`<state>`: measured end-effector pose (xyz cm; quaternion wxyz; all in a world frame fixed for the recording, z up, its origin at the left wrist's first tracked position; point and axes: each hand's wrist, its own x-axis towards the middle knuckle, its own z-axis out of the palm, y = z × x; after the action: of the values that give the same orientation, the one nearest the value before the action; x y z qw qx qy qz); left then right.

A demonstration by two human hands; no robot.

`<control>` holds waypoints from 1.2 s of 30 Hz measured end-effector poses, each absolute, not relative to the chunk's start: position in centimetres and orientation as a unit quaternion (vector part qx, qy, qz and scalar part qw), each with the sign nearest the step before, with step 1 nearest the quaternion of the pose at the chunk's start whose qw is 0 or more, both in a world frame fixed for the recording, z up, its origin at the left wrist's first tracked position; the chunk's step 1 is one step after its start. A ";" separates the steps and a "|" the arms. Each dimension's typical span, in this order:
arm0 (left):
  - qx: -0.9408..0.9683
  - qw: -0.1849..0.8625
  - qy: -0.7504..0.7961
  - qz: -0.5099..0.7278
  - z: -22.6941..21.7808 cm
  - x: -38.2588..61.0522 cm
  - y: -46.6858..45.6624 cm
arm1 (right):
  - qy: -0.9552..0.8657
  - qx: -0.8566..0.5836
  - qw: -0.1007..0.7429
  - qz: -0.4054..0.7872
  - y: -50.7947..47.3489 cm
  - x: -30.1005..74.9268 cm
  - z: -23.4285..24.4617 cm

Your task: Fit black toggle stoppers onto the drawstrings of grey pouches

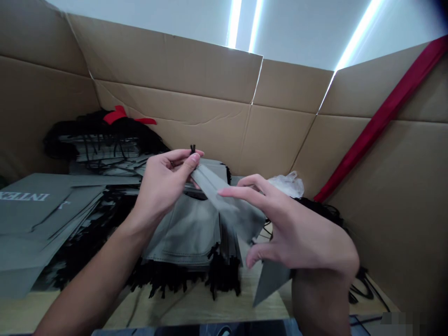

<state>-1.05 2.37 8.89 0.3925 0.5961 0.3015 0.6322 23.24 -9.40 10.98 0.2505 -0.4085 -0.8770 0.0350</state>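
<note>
A flat grey drawstring bag (227,205) is held up between both hands above a wooden table. My left hand (164,179) pinches its upper end, where a short black cord tip (192,149) sticks out above my thumb. My right hand (290,228) holds the bag's lower part, index finger stretched along it and the other fingers curled round the fabric. Under the hands lies a stack of the same grey bags (189,242) with black cords hanging off its front edge.
Cardboard walls (210,107) enclose the table on three sides, with a red strip (378,121) running diagonally at right. A pile of grey bags (42,214) with printed letters lies at left, a bundle tied with red ribbon (119,114) behind it, and crumpled clear plastic (289,183) at mid-right.
</note>
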 end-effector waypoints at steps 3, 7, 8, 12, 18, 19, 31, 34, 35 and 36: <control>0.545 0.406 0.312 0.664 8.7 -1.4 3.6 | -0.862 -0.436 0.257 -0.029 -9.5 23.3 10.9; 0.599 0.313 0.351 0.648 8.9 -2.1 3.4 | -0.794 -0.445 0.401 -0.104 -8.2 23.8 11.2; 0.632 0.248 0.357 0.642 9.1 -2.3 2.8 | -0.774 -0.448 0.434 -0.105 -8.1 24.0 11.3; 0.781 0.156 0.268 0.542 10.1 -2.6 -0.6 | -0.764 -0.458 0.453 -0.042 -8.4 24.0 11.7; 0.876 0.214 0.209 0.378 10.2 -1.8 -3.7 | -0.752 -0.466 0.464 0.052 -8.6 22.6 11.6; 0.878 0.207 0.211 0.377 10.1 -1.7 -3.8 | -0.748 -0.462 0.472 0.057 -8.5 22.4 11.5; 0.855 0.125 0.196 0.464 9.0 -1.5 -3.8 | -0.750 -0.410 0.517 0.049 -8.2 21.5 10.8; 0.864 0.091 0.208 0.449 9.1 -1.5 -3.8 | -0.726 -0.398 0.558 0.043 -8.3 21.3 10.7; 0.865 0.093 0.205 0.448 9.1 -1.6 -3.8 | -0.725 -0.393 0.564 0.038 -8.3 21.2 10.7; 0.863 0.101 0.199 0.452 9.1 -1.5 -3.9 | -0.728 -0.388 0.564 0.035 -8.3 21.2 10.7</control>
<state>-1.53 -3.88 9.10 0.1014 0.8635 0.1993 0.4521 21.21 -8.32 10.68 0.5642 -0.3884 -0.7278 0.0346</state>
